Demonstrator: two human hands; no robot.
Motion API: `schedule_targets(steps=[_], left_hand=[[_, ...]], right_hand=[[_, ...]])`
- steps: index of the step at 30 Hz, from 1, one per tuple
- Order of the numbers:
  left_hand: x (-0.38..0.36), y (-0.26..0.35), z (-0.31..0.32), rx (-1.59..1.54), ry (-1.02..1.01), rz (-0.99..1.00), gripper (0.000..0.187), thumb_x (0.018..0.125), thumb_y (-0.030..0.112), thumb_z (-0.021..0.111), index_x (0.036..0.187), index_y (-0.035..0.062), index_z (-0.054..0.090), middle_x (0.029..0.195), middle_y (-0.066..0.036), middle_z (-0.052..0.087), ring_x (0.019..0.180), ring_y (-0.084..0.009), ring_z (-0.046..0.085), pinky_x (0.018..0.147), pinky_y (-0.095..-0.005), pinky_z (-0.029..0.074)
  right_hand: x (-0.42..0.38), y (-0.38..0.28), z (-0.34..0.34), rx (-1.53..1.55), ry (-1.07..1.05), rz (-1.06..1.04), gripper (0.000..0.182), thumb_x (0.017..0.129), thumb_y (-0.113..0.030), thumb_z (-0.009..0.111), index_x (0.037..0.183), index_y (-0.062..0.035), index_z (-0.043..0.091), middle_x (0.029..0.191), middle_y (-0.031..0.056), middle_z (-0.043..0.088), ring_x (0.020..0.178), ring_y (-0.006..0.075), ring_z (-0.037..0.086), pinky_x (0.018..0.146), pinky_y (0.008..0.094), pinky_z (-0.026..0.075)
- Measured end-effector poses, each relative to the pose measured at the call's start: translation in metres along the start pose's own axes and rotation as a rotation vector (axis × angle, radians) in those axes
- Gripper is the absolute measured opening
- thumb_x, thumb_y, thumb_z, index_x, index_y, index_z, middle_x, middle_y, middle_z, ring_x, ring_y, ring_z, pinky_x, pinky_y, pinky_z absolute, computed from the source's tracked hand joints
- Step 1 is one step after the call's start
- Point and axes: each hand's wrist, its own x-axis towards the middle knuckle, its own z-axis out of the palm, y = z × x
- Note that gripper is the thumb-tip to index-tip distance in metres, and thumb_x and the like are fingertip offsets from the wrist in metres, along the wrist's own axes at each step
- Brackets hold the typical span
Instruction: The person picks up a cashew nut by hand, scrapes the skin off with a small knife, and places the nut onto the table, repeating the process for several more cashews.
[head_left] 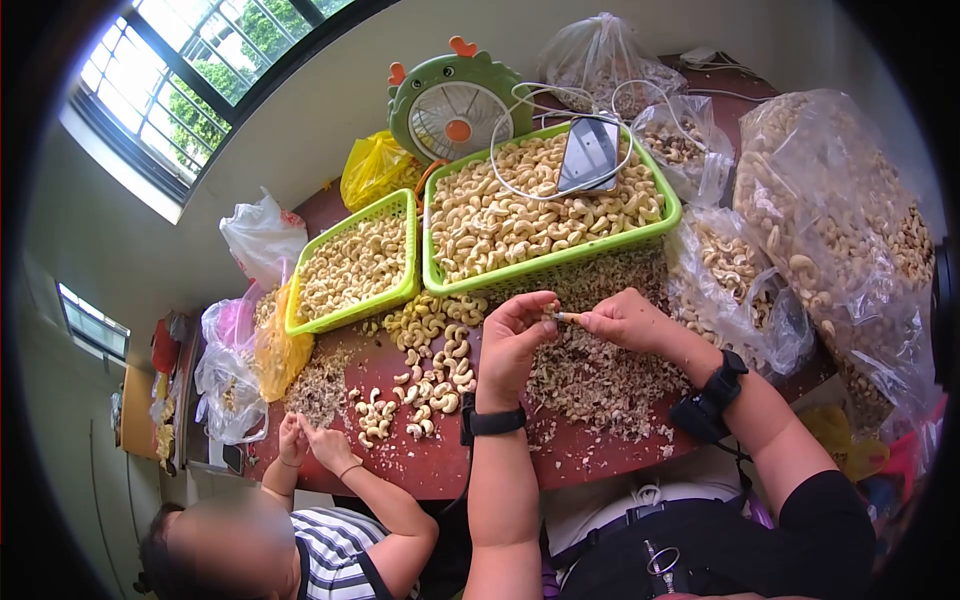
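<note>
Above a heap of skin flakes on the red table, my left hand pinches a small brownish piece, probably a cashew, between thumb and fingers. My right hand is closed on a small tool with a light handle, its tip meeting the piece at the left fingertips. Black straps circle both wrists. Just beyond my hands lies a large green basket full of cashews. Loose cashews are spread left of my left hand.
A smaller green basket holds cashews. A phone with a white cable rests on the large basket, before a green fan. Clear bags stand at right. At lower left, a person holds both hands near the table edge.
</note>
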Motion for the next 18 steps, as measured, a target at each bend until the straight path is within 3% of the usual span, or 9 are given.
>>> schedule_targets(steps=[5, 13, 18], left_hand=[[-0.001, 0.001, 0.000, 0.028, -0.009, -0.047, 0.029, 0.074, -0.004, 0.058, 0.102, -0.0029, 0.053, 0.087, -0.006, 0.058, 0.072, -0.0105, 0.055, 0.063, -0.0207, 0.047], [0.000, 0.001, -0.010, -0.057, 0.014, -0.311, 0.016, 0.075, 0.002, 0.059, 0.091, -0.0007, 0.054, 0.081, -0.005, 0.058, 0.066, -0.0104, 0.055, 0.056, -0.0228, 0.047], [-0.001, 0.001, 0.003, -0.089, 0.088, -0.149, 0.018, 0.073, 0.000, 0.062, 0.089, 0.0009, 0.053, 0.081, -0.006, 0.058, 0.068, -0.0130, 0.057, 0.058, -0.0233, 0.049]], right_hand=[[0.001, 0.006, 0.000, 0.001, 0.016, 0.040, 0.049, 0.081, -0.041, 0.051, 0.055, 0.0006, 0.051, 0.044, 0.0001, 0.038, 0.044, 0.0074, 0.033, 0.041, 0.0264, 0.031], [0.001, 0.005, -0.003, 0.031, 0.071, 0.121, 0.048, 0.081, -0.040, 0.051, 0.053, -0.0010, 0.050, 0.044, -0.0010, 0.039, 0.043, 0.0068, 0.034, 0.040, 0.0253, 0.030], [0.002, 0.007, -0.003, 0.061, 0.077, 0.097, 0.048, 0.082, -0.040, 0.051, 0.052, -0.0020, 0.050, 0.044, -0.0014, 0.041, 0.043, 0.0064, 0.035, 0.040, 0.0247, 0.031]])
